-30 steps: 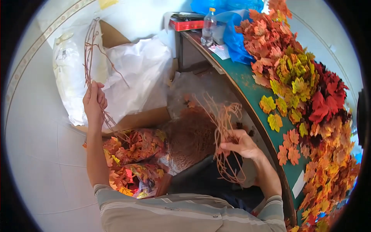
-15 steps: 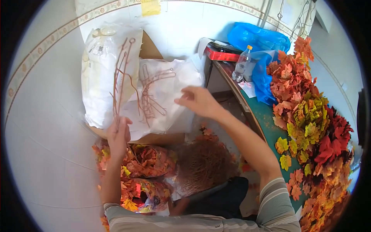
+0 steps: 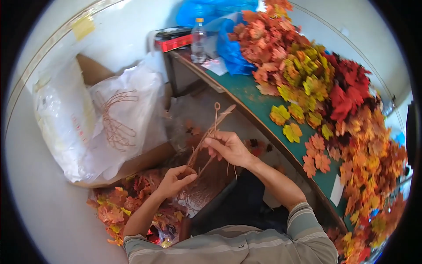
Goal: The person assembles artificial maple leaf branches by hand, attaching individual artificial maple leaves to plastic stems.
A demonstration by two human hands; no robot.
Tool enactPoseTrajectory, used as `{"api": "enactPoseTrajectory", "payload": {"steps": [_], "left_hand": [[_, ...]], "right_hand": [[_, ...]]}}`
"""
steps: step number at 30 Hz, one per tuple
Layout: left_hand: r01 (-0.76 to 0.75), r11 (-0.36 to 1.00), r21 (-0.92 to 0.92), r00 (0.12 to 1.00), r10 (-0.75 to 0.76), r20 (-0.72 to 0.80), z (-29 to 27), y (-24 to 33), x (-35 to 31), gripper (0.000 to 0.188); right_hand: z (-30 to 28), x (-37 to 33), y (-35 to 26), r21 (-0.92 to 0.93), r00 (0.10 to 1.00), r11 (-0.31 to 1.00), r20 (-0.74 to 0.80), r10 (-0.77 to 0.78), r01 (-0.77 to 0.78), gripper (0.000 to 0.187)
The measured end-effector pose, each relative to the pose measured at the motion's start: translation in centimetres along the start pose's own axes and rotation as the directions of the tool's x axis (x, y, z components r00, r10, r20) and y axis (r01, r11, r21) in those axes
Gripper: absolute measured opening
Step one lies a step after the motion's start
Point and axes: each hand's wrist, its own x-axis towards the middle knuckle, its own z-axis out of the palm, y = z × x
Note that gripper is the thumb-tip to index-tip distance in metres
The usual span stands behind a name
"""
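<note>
A pale wall (image 3: pixel 132 22) stands beyond the hands, and a green-topped table (image 3: pixel 241 88) curves past the right hand (image 3: pixel 229 147) on its outer side. That hand is clamped on brown twigs (image 3: pixel 196 153), thumb against fingers, with a looped tip and a paler end sticking up past its knuckles and thinner ends hanging below it. The left hand (image 3: pixel 175 181), nearer the body and lower, has thumb and fingers together on the twigs' lower part, so the twigs slant up from the left hand to the right.

Above and left of the left hand, a wire bundle (image 3: pixel 115 121) lies on white wrapping (image 3: pixel 147 90) in a carton (image 3: pixel 149 157). Just beneath the left forearm are bagged leaves (image 3: pixel 116 211), orange, red and yellow.

On the table, right of the right hand, lie yellow leaves (image 3: pixel 292 132) and coral leaves (image 3: pixel 316 154); farther right rises a long leaf heap (image 3: pixel 373 154) of orange, yellow-green and dark red. Well above the right hand, a bottle (image 3: pixel 198 46) with an orange cap stands between a red box (image 3: pixel 176 43) and a blue bag (image 3: pixel 233 50).
</note>
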Motion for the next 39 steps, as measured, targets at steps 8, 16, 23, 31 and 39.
{"api": "enactPoseTrajectory", "payload": {"steps": [8,16,23,31,39], "left_hand": [[0.084,0.979,-0.188,0.968,-0.035,0.247,8.2,-0.6,5.7,0.021],[0.352,0.929,-0.112,0.716,-0.190,0.672,15.6,0.7,6.0,0.015],[-0.206,0.919,0.336,0.850,-0.003,0.527,17.8,2.2,4.6,0.017],[-0.240,0.783,0.574,0.897,-0.048,0.440,13.3,4.1,5.1,0.014],[-0.287,0.852,0.438,0.886,0.062,0.460,16.8,1.2,6.5,0.014]], "right_hand": [[-5.4,-12.3,0.3,-0.372,0.948,0.922,-0.317,-0.017,-0.108,0.030],[-6.1,-21.9,2.2,-0.150,0.839,0.987,-0.544,-0.034,-0.058,0.031],[-5.0,-30.8,2.9,-0.209,0.967,0.978,-0.248,-0.051,-0.002,0.033],[-3.1,-39.7,3.0,-0.010,0.992,0.992,-0.023,0.123,-0.123,0.025],[-10.9,-50.5,11.6,-0.509,0.658,0.511,-0.736,0.158,-0.692,0.031]]}}
